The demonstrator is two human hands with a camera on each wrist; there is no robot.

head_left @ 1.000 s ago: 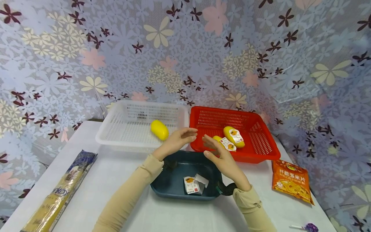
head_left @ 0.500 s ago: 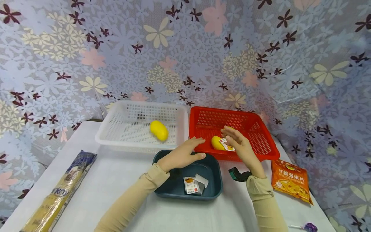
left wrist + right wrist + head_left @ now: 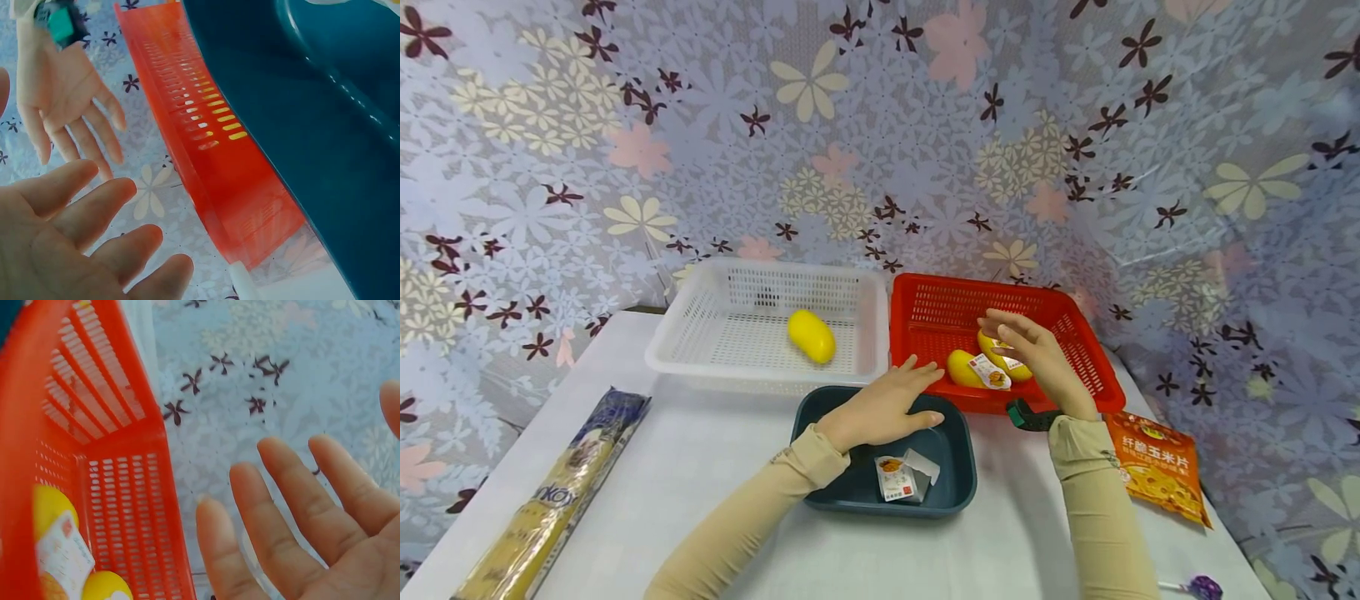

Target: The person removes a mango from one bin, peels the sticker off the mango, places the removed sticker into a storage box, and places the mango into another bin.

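My left hand hovers over the dark blue tub, fingers extended toward the red basket. Nothing lies in its grasp; the left wrist view shows its spread fingers. Above the red basket is my right hand, its fingers loosely spread and holding nothing. Just below and left of it, two yellow mangoes rest in that basket: a front mango and a rear mango, each with a white printed label. Inside the tub sits a small white printed packet, with a pale folded piece beside it.
A white basket stands at the back left, holding one plain yellow mango. A long noodle pack lies along the left side. An orange snack bag and a purple lollipop lie at the right.
The hands have moved apart. My right hand went right over the red basket, while my left came nearer and slightly right, over the tub. The mangoes and packet look unmoved.
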